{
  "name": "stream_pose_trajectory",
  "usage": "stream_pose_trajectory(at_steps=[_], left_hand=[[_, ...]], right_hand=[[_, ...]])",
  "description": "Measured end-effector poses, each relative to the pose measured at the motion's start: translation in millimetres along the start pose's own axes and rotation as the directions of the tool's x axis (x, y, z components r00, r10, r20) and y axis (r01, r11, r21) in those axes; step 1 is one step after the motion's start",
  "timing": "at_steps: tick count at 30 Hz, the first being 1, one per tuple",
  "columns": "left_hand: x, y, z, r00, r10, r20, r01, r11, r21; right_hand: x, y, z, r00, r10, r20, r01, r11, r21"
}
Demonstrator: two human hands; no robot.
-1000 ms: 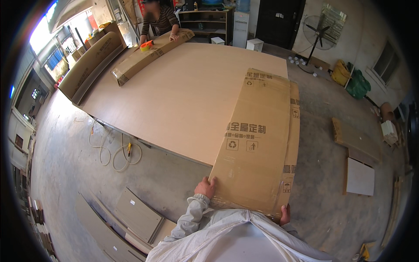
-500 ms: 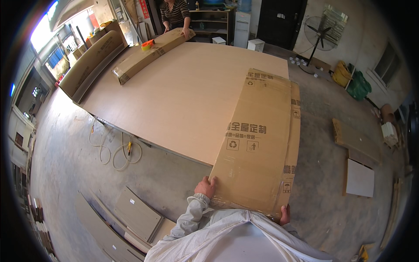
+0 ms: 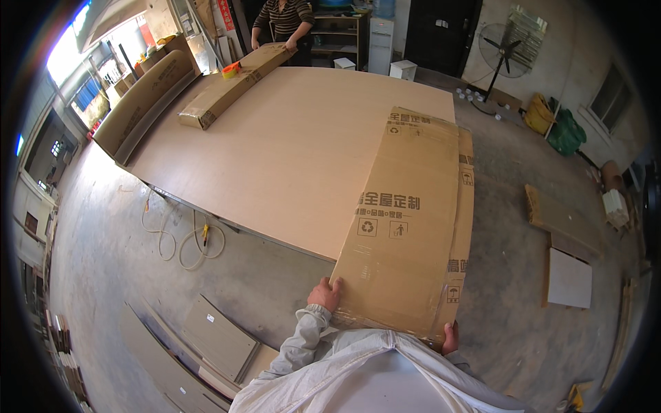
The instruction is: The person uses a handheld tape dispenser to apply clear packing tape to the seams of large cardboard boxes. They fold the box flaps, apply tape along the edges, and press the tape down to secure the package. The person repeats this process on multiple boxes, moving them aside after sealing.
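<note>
A wide, flat cardboard package (image 3: 392,268) with clear tape on its near end lies along the right end of the large work table (image 3: 275,158). My left hand (image 3: 323,294) grips its near left corner, thumb on top and fingers on the side. At the near right corner my right hand (image 3: 450,339) holds the edge with the thumb up; its other fingers are mostly hidden. Across the table a co-worker (image 3: 282,24) in a striped top has both hands on a long, narrow cardboard box (image 3: 234,86). An orange tape roll (image 3: 232,70) sits by that box.
Curled cardboard (image 3: 148,96) stands on the table's far left end. Grey panels (image 3: 210,330) lie on the floor at lower left, near a coiled hose (image 3: 200,248). To the right are a white-faced panel (image 3: 569,279), a standing fan (image 3: 501,55) and a green sack (image 3: 567,134).
The co-worker's narrow box has turned slightly, its far end moving left and its near end shifting a little right. My hands and the wide package have stayed practically still.
</note>
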State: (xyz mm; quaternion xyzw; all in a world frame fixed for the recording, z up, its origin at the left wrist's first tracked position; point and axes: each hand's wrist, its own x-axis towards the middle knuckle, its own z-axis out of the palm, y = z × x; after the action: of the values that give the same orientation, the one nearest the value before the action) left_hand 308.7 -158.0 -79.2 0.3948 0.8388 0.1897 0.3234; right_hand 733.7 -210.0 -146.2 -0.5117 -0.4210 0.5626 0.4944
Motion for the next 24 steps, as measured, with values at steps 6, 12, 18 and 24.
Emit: stream_pose_trajectory(at_steps=[6, 12, 18, 24], left_hand=[[1, -2, 1, 1.0, -0.01, 0.001, 0.01, 1.0, -0.003], [2, -3, 3, 1.0, -0.022, 0.006, 0.022, 1.0, 0.006], [2, -4, 4, 1.0, -0.011, -0.006, 0.011, 1.0, -0.012], [3, -5, 5, 1.0, -0.015, -0.013, 0.015, 1.0, -0.019]], right_hand=[[0, 9, -7, 1.0, -0.007, 0.011, 0.007, 1.0, 0.024], [0, 10, -8, 1.0, -0.01, -0.008, 0.01, 0.999, -0.036], [0, 7, -10, 0.998, -0.052, 0.033, 0.054, 0.994, -0.094], [0, 8, -12, 1.0, -0.011, 0.005, 0.012, 0.997, -0.075]])
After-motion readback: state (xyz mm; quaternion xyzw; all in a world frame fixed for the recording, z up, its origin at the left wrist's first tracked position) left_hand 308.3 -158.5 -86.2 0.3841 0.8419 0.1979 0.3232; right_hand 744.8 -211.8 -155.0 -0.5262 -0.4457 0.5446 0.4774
